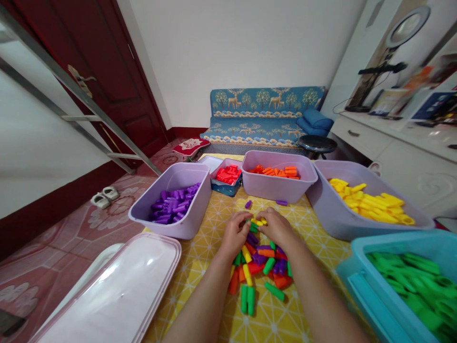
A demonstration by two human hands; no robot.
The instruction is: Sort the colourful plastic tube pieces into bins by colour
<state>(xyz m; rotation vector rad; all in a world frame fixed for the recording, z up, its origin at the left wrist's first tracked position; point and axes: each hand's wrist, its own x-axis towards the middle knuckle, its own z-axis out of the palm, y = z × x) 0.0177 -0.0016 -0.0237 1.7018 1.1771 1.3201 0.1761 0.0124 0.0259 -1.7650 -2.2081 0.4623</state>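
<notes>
Both hands are at the far edge of a mixed heap of plastic pieces [259, 257] in purple, green, orange, yellow and red. My left hand [236, 232] has its fingers curled at the heap's left side. My right hand [276, 226] bends its fingers toward green and yellow pieces [254, 225] between the hands. Whether either hand grips a piece is too small to tell. Two purple pieces [282, 203] lie beyond the hands. Two green pieces [247, 300] lie side by side at the heap's near edge.
Around the heap stand bins of purple [134, 212], orange [278, 188], yellow [328, 219] and green pieces [367, 290], plus a small box [225, 189] of red ones. A white lid [117, 290] lies left. Beyond are a blue sofa [257, 125] and black stool [317, 143].
</notes>
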